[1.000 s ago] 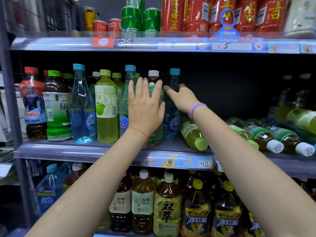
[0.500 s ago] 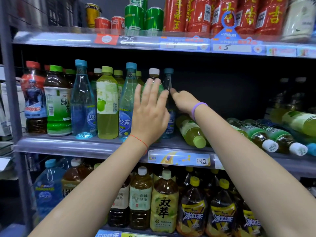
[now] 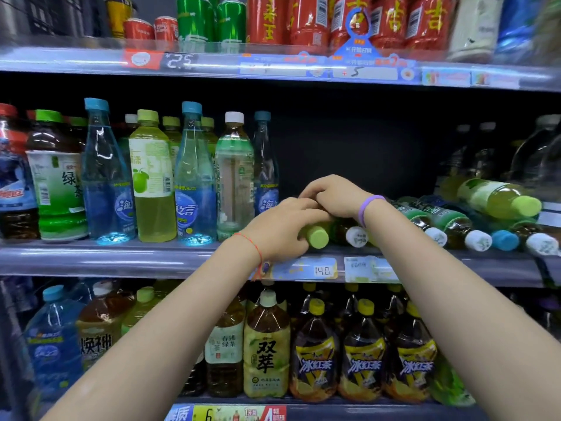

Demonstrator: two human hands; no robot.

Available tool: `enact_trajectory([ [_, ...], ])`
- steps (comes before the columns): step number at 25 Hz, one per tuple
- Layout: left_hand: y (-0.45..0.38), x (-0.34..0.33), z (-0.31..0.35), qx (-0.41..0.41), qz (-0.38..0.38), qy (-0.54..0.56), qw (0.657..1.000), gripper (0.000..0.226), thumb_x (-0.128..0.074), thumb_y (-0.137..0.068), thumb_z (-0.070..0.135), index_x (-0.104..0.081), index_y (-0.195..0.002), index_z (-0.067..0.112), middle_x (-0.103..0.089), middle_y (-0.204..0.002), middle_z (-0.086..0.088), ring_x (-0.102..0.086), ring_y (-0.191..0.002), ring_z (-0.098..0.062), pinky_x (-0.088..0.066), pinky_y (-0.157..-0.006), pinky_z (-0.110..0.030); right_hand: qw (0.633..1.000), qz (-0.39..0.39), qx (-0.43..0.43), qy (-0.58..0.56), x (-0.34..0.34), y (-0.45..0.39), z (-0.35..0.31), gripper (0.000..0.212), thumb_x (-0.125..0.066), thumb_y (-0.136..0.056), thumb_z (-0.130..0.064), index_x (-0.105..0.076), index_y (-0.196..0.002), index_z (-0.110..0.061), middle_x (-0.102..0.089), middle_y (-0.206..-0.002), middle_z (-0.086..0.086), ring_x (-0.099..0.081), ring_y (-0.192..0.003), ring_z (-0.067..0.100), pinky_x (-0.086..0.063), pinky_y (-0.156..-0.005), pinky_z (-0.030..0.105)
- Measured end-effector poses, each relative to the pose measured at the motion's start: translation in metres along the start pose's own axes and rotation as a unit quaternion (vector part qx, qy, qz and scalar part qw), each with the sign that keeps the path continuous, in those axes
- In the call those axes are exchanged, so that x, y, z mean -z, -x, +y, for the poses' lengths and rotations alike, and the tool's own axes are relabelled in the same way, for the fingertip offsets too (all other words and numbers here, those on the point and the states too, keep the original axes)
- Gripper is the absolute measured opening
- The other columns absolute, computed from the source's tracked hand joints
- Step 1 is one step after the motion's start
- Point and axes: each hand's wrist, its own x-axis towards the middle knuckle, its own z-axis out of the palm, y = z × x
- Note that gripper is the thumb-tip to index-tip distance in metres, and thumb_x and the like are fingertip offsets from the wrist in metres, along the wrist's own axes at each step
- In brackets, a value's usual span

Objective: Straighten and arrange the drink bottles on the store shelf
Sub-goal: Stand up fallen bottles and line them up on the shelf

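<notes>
On the middle shelf [image 3: 121, 256], several bottles stand upright at the left, among them a white-capped green tea bottle [image 3: 234, 174]. To the right, other bottles lie on their sides with caps facing out. My left hand [image 3: 282, 226] grips a lying green-capped bottle [image 3: 317, 237] near its neck. My right hand [image 3: 334, 194], with a purple wristband, is just behind, its fingers curled down over the same bottle's body and touching my left fingers. A white-capped bottle [image 3: 355, 237] lies right beside it, partly hidden by my right wrist.
More toppled bottles [image 3: 455, 226] fill the right of the middle shelf, one yellow-green bottle [image 3: 498, 197] resting on top of them. Cans and red bottles [image 3: 306, 19] stand on the upper shelf. Large tea bottles [image 3: 315, 354] line the lower shelf.
Both hands left the upright bottles and dropped down to the right. They now close on the lying green-capped bottle. The camera has moved closer to the shelf.
</notes>
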Motion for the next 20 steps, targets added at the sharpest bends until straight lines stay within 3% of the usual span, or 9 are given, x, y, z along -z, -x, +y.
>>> enact_trajectory([
  [3,-0.001,0.004,-0.002,-0.009,-0.023,0.030,0.999,0.055,-0.057,-0.077,0.018,-0.058,-0.130,0.034,-0.048,-0.139,0.007,-0.040,-0.128,-0.022,-0.036,-0.108,-0.043,0.999,0.012,0.011,-0.051,0.001,0.005,0.005,0.051,-0.035,-0.086,0.008,-0.076,-0.096,-0.021,-0.071,-0.098,-0.008,-0.065,-0.095,0.009,-0.052,-0.078,0.023],
  [8,0.013,-0.001,0.000,0.003,0.050,0.019,0.999,0.050,-0.059,-0.083,0.010,-0.063,-0.127,0.033,-0.046,-0.144,0.001,-0.038,-0.133,-0.020,-0.035,-0.108,-0.033,0.997,0.027,0.033,-0.070,-0.001,0.008,0.011,0.050,-0.036,-0.084,0.009,-0.074,-0.087,-0.023,-0.072,-0.095,-0.007,-0.065,-0.095,0.007,-0.050,-0.083,0.024],
  [11,0.018,-0.007,0.007,-0.017,0.091,-0.018,0.996,0.044,-0.060,-0.079,0.017,-0.064,-0.122,0.027,-0.049,-0.128,-0.002,-0.044,-0.115,-0.020,-0.046,-0.086,-0.034,0.998,0.026,0.038,-0.049,-0.003,0.009,0.012,0.048,-0.036,-0.086,0.007,-0.074,-0.090,-0.022,-0.070,-0.096,-0.007,-0.063,-0.094,0.007,-0.049,-0.081,0.024],
  [14,0.022,-0.011,0.015,0.000,0.133,-0.130,0.983,0.039,-0.063,-0.080,0.037,-0.061,-0.117,0.028,-0.048,-0.105,-0.001,-0.050,-0.089,-0.019,-0.040,-0.060,-0.028,0.998,0.029,0.041,-0.046,-0.004,0.009,0.013,0.051,-0.035,-0.084,0.008,-0.076,-0.095,-0.020,-0.070,-0.096,-0.007,-0.063,-0.094,0.007,-0.050,-0.082,0.024],
  [17,0.022,-0.019,0.018,0.013,0.138,-0.193,0.971,0.038,-0.060,-0.088,0.042,-0.057,-0.117,0.020,-0.056,-0.104,-0.003,-0.061,-0.078,-0.026,-0.044,-0.051,-0.032,0.997,0.023,0.051,-0.050,-0.006,0.008,0.015,0.059,-0.033,-0.079,0.013,-0.075,-0.099,-0.023,-0.072,-0.101,-0.003,-0.065,-0.097,0.010,-0.053,-0.091,0.032],
  [20,0.018,-0.015,0.015,0.022,0.241,-0.142,0.960,0.037,-0.047,-0.091,0.040,-0.059,-0.111,0.011,-0.057,-0.097,-0.007,-0.061,-0.069,-0.030,-0.049,-0.047,-0.039,0.996,0.011,0.085,0.002,-0.008,0.012,0.014,0.061,-0.039,-0.081,0.011,-0.066,-0.116,-0.030,-0.067,-0.113,-0.006,-0.060,-0.106,0.013,-0.049,-0.092,0.030],
])
